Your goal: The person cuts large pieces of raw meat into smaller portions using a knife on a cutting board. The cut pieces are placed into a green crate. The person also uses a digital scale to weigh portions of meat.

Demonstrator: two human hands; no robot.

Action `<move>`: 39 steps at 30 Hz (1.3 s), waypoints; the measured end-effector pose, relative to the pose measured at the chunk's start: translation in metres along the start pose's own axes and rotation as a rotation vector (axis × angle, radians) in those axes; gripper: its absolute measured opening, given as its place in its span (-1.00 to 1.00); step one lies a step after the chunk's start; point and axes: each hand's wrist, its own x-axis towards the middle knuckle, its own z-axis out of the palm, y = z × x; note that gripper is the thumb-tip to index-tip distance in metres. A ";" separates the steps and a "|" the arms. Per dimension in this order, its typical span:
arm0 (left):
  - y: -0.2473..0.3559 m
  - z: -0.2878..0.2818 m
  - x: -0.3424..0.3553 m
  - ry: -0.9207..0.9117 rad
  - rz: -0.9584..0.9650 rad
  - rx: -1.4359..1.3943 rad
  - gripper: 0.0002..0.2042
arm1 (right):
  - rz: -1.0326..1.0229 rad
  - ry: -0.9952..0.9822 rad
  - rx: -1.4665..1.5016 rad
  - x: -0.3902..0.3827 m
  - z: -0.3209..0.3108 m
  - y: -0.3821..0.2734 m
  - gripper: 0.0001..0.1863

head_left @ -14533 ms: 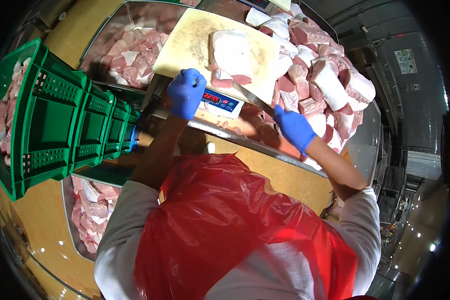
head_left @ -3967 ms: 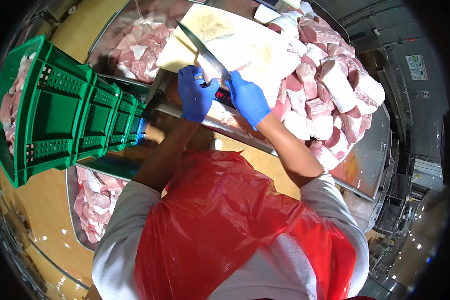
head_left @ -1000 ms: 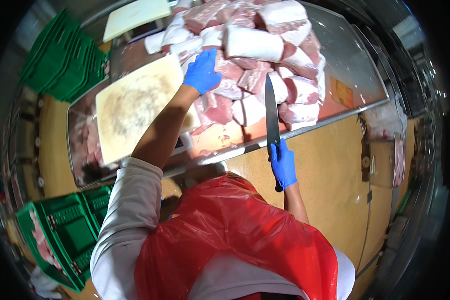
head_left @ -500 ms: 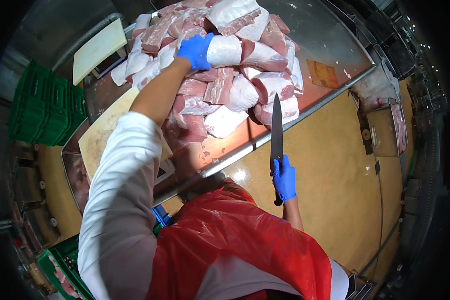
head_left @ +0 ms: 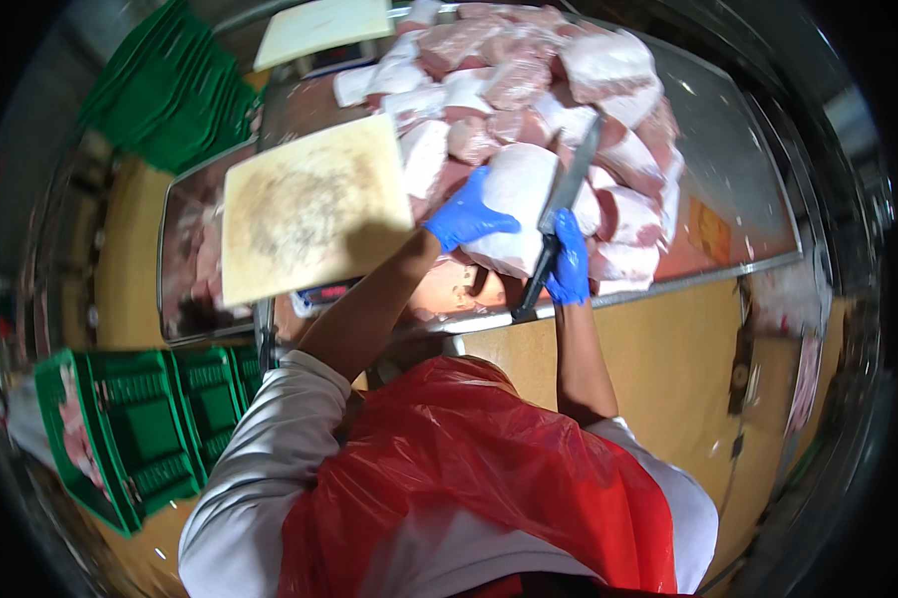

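Note:
A large block of pork loin with a pale fat side up lies at the near edge of the meat heap. My blue-gloved left hand grips its left end, thumb stretched across the fat and the other fingers along the side. At its right edge, my gloved right hand is closed round the black handle of a long knife. The blade points away from me, tilted slightly right, and lies over the block's right side. Whether the right fingers also touch the meat is hidden.
More pork pieces are heaped on the metal table. Left of them, a stained cutting board rests on a scale; another white board stands behind. Green crates are stacked at the far left, with meat-holding crates nearer.
The view has swung left. My left hand has come nearer from the far pile and now grips a large block. My right hand has brought the knife from beyond the table edge onto the meat.

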 end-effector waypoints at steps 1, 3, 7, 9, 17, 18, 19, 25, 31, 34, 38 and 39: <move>0.005 -0.004 -0.017 0.066 0.069 0.069 0.04 | 0.028 0.041 -0.021 -0.013 0.025 -0.010 -0.85; 0.047 -0.030 -0.045 0.045 0.115 0.074 0.04 | 0.047 -0.003 -0.019 -0.020 0.047 -0.013 -0.87; 0.083 -0.111 -0.093 0.084 0.118 -0.210 0.03 | 0.145 -0.162 0.016 -0.007 0.129 0.017 -0.86; 0.082 -0.164 -0.105 0.191 0.110 0.114 -0.02 | 0.139 -0.508 -0.052 0.018 0.149 0.047 -0.86; 0.011 -0.281 -0.191 0.381 -0.206 0.358 -0.34 | 0.315 -0.565 -0.456 0.009 0.149 0.054 -0.57; 0.008 -0.279 -0.208 0.470 -0.249 0.449 -0.38 | 0.292 -0.531 -0.599 0.003 0.133 0.038 -0.59; -0.002 -0.279 -0.224 0.564 -0.244 0.446 -0.40 | 0.351 -0.422 -0.524 -0.014 0.130 0.020 -0.64; -0.029 -0.267 -0.246 0.875 -0.146 0.664 -0.23 | 0.323 -0.403 -0.814 -0.022 0.106 0.009 -0.76; 0.039 -0.227 -0.137 0.473 -0.506 0.968 0.23 | 0.135 -0.396 -0.857 -0.031 0.167 0.040 -0.79; 0.039 -0.238 -0.132 0.238 -0.366 0.971 0.21 | -0.065 -0.436 -1.062 -0.046 0.178 0.049 -0.75; -0.019 -0.267 -0.176 0.447 0.084 0.574 -0.02 | -0.296 -0.605 -1.429 -0.056 0.153 0.070 -0.79; -0.032 -0.260 -0.198 0.645 0.414 0.961 -0.12 | -0.341 -0.635 -1.441 -0.064 0.153 0.074 -0.80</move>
